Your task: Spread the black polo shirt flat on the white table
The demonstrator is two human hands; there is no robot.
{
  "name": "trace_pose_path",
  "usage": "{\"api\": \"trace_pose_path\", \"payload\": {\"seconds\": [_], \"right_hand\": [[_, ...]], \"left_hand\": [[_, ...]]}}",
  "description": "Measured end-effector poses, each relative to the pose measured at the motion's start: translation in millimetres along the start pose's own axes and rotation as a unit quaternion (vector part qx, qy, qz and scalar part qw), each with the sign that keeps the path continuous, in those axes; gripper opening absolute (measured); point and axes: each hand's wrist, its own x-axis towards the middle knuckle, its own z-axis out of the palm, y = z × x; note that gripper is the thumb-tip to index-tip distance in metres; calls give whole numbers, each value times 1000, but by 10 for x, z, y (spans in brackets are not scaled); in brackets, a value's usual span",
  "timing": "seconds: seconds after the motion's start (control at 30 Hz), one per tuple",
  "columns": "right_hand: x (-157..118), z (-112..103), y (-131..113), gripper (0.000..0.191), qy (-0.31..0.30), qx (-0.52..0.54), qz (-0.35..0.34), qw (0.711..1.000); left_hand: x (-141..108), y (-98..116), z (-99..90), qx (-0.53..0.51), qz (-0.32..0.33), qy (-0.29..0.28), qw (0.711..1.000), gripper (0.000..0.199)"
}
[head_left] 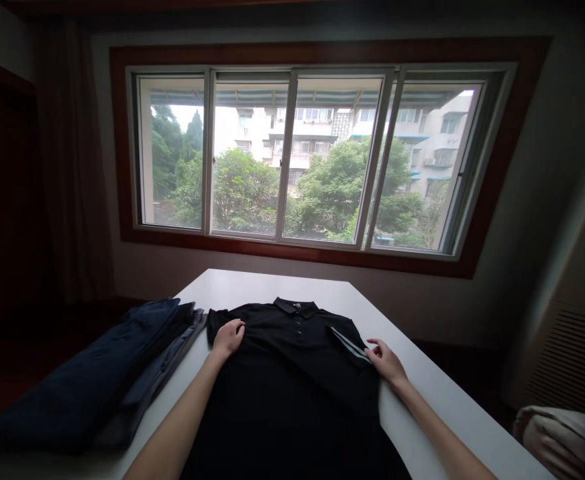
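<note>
A black polo shirt [292, 380] lies spread on the white table [282, 280], its buttoned collar at the far end. The sleeve on the right is folded inward over the chest and shows light grey stripes. My right hand [386, 362] pinches the striped edge of that sleeve between thumb and fingers. On the other side, my left hand [229, 337] rests at the left shoulder beside the other sleeve, fingers curled in. Whatever its fingertips grip is hidden or too small to make out.
Folded dark blue and grey garments [97, 373] are stacked along the table's left edge. Behind the table is a wide window [292, 160] with a brown frame. A light-coloured bundle [562, 437] and a tall slatted unit [567, 360] stand at the right.
</note>
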Motion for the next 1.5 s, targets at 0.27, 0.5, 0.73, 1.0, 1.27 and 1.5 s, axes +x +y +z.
{"api": "trace_pose_path", "payload": {"seconds": [0.27,0.5,0.73,1.0,1.27,1.5], "right_hand": [[-188,-78,-148,44,70,158,53,983],[-606,-167,-368,46,71,173,58,981],[-1344,-391,-735,48,-9,161,9,987],[-2379,-709,-1229,46,-94,116,4,989],[-3068,-894,-1707,59,-165,-94,-63,980],[-3272,-1007,-1848,67,-243,-155,-46,956]], "left_hand": [[-96,-60,-149,-158,-26,92,983,25],[-161,-155,-218,-323,-92,196,921,30],[-178,-204,-221,-359,-116,199,905,29],[-209,-186,-248,-351,-128,197,907,28],[-245,-178,-252,-344,-124,173,915,30],[-535,12,-322,-210,-44,120,969,25]]}}
